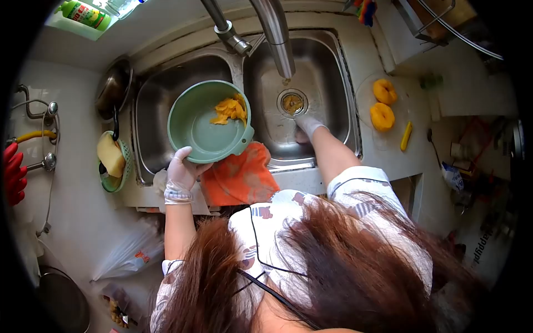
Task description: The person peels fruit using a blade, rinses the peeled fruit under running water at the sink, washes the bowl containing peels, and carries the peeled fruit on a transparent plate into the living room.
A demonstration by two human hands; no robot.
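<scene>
The pale counter (391, 158) around the steel double sink (327, 72) carries two round yellow-orange pieces (382, 117) and a slim yellow tool (406, 136) at right, a green basket (127, 161) at left.

The double-bowl sink (328, 72) and faucet (274, 36) are formed of smooth, glossy metal. The basin (189, 127) is moulded in smooth plastic. Matt, creased cloth is used for the towel (239, 180), thin film for the carrier bag (130, 260).

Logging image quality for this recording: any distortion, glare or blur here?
Head view: wide-angle curvature and black corners; head view: bright highlights on the faucet, with the lower right dim; head view: right hand looks slightly blurred.
</scene>
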